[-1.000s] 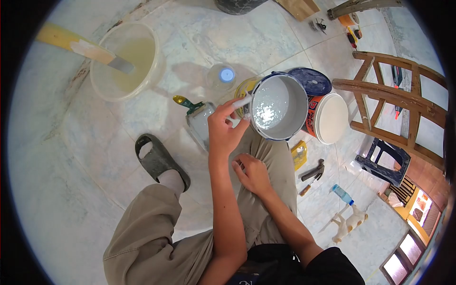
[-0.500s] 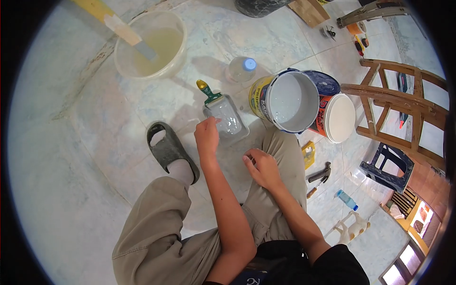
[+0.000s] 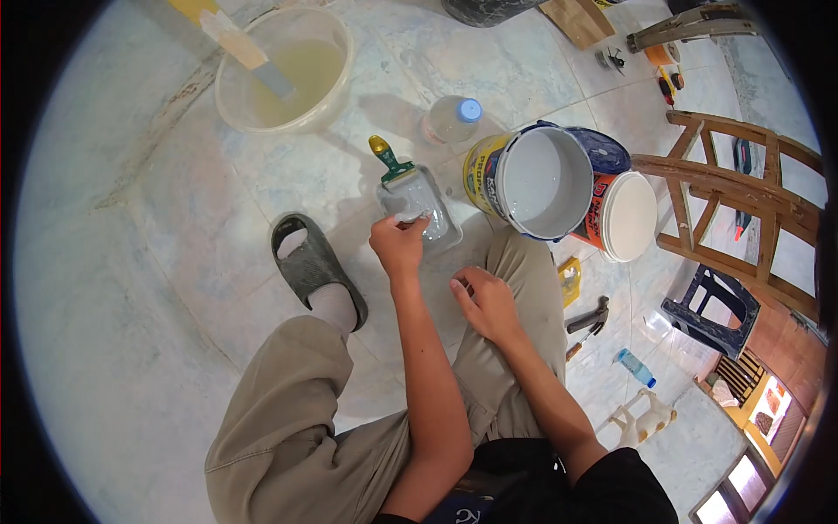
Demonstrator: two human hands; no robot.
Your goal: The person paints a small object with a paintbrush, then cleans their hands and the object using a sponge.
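Note:
My left hand (image 3: 398, 248) is over the near side of a clear plastic tray (image 3: 449, 229), its fingers bent and pinched together. A pale, whitish bit shows at the fingertips, too small to name. Across the tray's far end lies a wide scraper (image 3: 390, 159) with a green handle and gold tip. Resting by my right knee, my right hand (image 3: 485, 304) is loosely curled, thumb apart from the fingers, with nothing visible in it. Just right of the tray stands a paint bucket (image 3: 539, 182) with greyish-white contents. Behind the tray is a clear bottle with a blue cap (image 3: 470, 110).
A white tub (image 3: 347, 83) of cloudy liquid holds a long-handled tool (image 3: 236, 42). Right of the bucket stand an orange paint pail (image 3: 630, 217) and a wooden ladder (image 3: 742, 183). A hammer (image 3: 589, 319), a dark stool (image 3: 711, 306) and a cat (image 3: 644, 416) are at right.
My left hand has moved slightly right and further over the tray, its fingers now bent into it. The right hand has barely moved. The view has shifted a little.

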